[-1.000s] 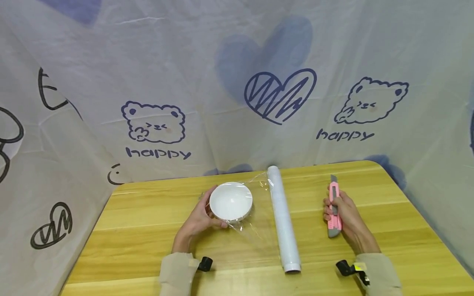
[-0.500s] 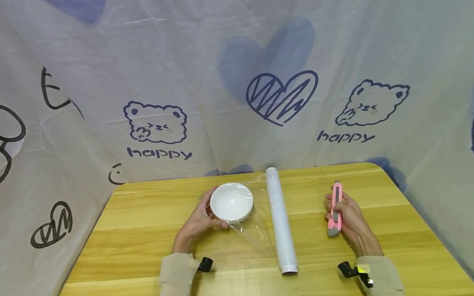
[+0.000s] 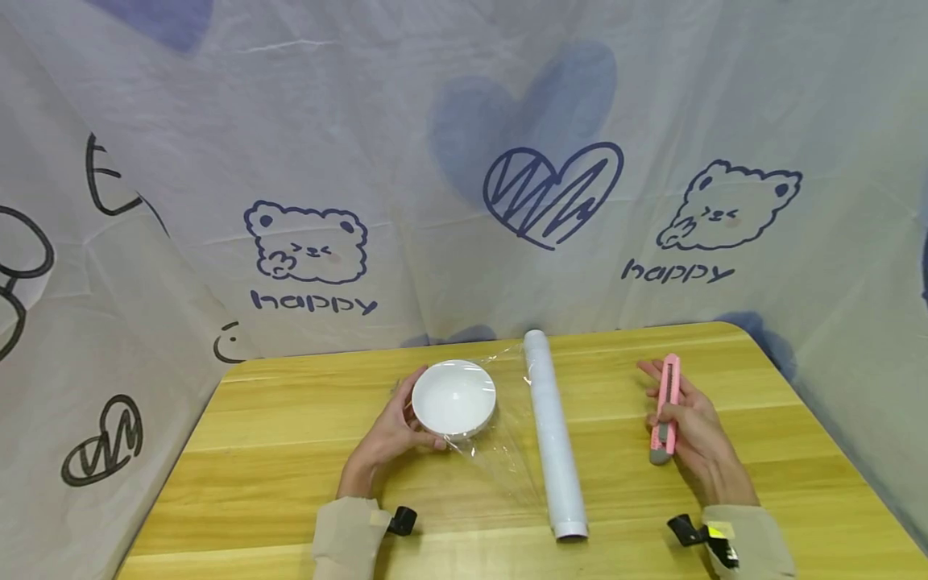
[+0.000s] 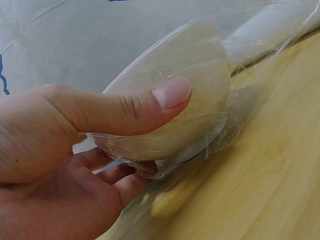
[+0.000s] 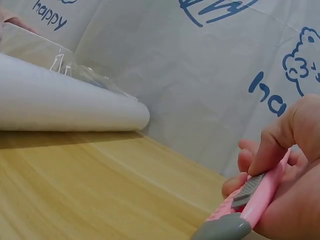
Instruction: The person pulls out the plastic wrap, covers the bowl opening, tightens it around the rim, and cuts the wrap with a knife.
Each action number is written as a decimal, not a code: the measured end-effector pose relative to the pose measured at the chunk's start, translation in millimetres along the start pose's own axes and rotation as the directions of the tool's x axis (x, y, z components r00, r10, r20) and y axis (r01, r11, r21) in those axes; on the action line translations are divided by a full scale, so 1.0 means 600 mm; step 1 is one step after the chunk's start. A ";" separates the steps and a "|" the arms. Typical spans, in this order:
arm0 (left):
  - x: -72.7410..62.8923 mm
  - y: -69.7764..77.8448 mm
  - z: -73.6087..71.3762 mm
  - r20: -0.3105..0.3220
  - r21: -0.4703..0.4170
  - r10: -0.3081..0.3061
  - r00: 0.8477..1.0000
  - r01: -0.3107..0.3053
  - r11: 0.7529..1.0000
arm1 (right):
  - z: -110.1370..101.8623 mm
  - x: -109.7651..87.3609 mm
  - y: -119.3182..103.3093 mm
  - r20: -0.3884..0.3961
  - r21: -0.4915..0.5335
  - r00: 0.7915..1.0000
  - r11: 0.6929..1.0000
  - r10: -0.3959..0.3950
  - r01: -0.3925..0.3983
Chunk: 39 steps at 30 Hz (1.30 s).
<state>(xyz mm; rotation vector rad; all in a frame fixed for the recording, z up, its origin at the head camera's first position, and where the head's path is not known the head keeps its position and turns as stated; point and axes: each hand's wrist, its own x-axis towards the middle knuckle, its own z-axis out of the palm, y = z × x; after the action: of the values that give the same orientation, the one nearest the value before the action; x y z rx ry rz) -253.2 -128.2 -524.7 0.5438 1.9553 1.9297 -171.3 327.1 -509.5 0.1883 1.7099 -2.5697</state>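
Observation:
A white bowl [image 3: 453,398] is at the middle of the table, with clear cling film [image 4: 220,125] over and around its side. My left hand [image 3: 390,431] grips the bowl from the left, thumb along the near side and fingers at the far side and base. The film stretches from the bowl to a long white roll of cling film [image 3: 554,439] lying to its right. In my right hand [image 3: 699,431] is a pink utility knife [image 3: 667,403], held near the roll's right. My thumb rests on its grey slider [image 5: 247,190], and no blade shows at its tip.
The wooden table [image 3: 268,467] has its far edge close to a printed cloth backdrop [image 3: 428,242]. Cloth also hangs along the left and right sides.
The grey tip beyond the pink knife's front end has gone in as the thumb slid down. My right hand has shifted slightly right, fingers loosening. The left hand keeps holding the bowl.

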 end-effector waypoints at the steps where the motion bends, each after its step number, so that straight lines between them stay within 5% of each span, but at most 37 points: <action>1: 0.000 0.000 0.000 -0.001 -0.001 -0.001 1.000 0.001 1.000 | 0.001 0.000 -0.001 -0.011 -0.007 1.000 1.000 -0.004 0.004; 11: 0.002 -0.004 0.000 -0.022 0.001 -0.023 0.999 0.023 1.000 | 0.013 0.005 0.003 0.015 -0.154 0.990 0.978 -0.141 0.142; 19: 0.002 -0.003 0.001 -0.021 0.011 -0.020 1.000 0.020 1.000 | 0.014 -0.002 0.001 0.184 -0.442 0.975 0.876 -0.122 0.193; 24: 0.002 -0.005 0.001 -0.023 0.016 -0.018 1.000 0.019 1.000 | 0.013 -0.002 0.007 0.140 -0.453 0.981 0.873 -0.132 0.182; 31: 0.001 -0.007 0.000 -0.022 -0.005 0.001 1.000 -0.001 1.000 | 0.009 0.000 0.012 0.101 -0.551 0.979 0.809 -0.177 0.203; 39: 0.001 -0.008 0.000 -0.014 -0.031 0.009 1.000 -0.009 0.999 | 0.007 0.006 0.022 -0.020 -0.496 0.989 0.860 -0.145 0.116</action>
<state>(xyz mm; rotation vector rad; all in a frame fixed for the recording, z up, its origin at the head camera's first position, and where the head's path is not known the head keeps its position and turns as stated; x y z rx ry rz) -253.8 -128.0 -529.5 0.5337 1.9315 1.9706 -173.6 318.4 -520.4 0.1235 2.4059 -2.1169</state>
